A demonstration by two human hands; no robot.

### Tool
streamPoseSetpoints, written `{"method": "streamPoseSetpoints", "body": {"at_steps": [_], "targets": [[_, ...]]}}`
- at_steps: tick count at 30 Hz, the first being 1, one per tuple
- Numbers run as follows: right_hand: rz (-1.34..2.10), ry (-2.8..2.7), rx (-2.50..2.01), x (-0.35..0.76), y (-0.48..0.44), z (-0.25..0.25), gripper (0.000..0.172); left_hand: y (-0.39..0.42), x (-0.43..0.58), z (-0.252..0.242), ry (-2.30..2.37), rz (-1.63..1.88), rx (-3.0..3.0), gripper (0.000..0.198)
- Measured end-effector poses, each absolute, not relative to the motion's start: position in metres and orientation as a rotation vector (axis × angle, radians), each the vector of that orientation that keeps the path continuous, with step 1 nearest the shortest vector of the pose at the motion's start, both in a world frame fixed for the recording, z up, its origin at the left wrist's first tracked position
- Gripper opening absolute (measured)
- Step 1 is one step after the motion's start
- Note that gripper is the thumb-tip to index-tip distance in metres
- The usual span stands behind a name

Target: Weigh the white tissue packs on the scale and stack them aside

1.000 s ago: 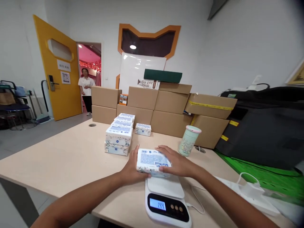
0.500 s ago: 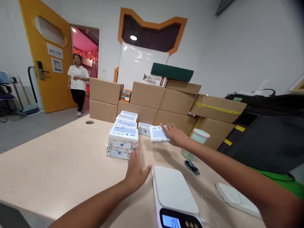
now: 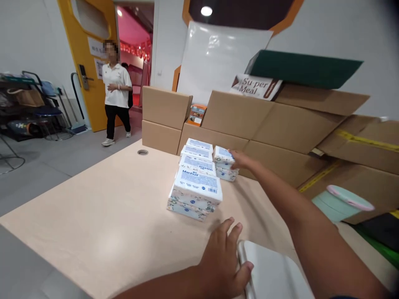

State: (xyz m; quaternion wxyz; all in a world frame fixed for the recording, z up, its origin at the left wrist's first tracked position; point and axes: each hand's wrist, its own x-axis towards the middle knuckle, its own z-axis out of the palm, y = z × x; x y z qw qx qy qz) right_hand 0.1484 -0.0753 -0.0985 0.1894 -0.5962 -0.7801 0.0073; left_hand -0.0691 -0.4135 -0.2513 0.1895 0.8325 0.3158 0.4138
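My right hand (image 3: 241,160) reaches to the back of the table and grips the right end of a white and blue tissue pack (image 3: 222,154). That pack rests on top of another tissue pack (image 3: 227,173). Just left of them is a row of stacked tissue packs (image 3: 198,185), the nearest printed "Manhua". My left hand (image 3: 222,255) is open at the left edge of the white scale (image 3: 274,270), fingers apart and thumb over the rim. Whether the thumb touches the scale, I cannot tell. The scale's display is out of view.
Cardboard boxes (image 3: 230,112) line the back of the table (image 3: 124,207), with a green box lid (image 3: 305,68) on top. At the right stands a mint-green tub (image 3: 336,203). Beyond the table's left edge, a person in a white shirt (image 3: 116,89) walks near the yellow door (image 3: 73,54).
My right hand has carried the tissue pack back and left onto the other pack. My left hand is now at the scale's edge. The view has shifted left, and the person has come farther in.
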Motion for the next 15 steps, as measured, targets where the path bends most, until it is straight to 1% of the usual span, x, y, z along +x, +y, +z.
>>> {"method": "streamPoseSetpoints", "body": {"at_steps": [4, 6, 7, 10, 15], "targets": [[0.071, -2.088, -1.864, 0.151, -0.070, -0.100, 0.052, -0.416, -0.067, -0.245, 0.860, 1.158, 2.376, 0.090], [0.054, -2.015, -1.927, 0.147, -0.077, -0.100, 0.041, -0.416, -0.066, -0.245, 0.850, 1.192, 2.392, 0.088], [0.036, -1.980, -1.942, 0.144, -0.084, -0.100, 0.040, -0.416, -0.066, -0.246, 0.842, 1.218, 2.404, 0.087], [-0.039, -1.910, -1.900, 0.134, -0.112, -0.103, 0.047, -0.415, -0.065, -0.247, 0.811, 1.308, 2.453, 0.085], [-0.165, -1.969, -1.669, 0.122, -0.184, -0.110, 0.079, -0.413, -0.066, -0.244, 0.856, 1.478, 2.550, 0.085]]}}
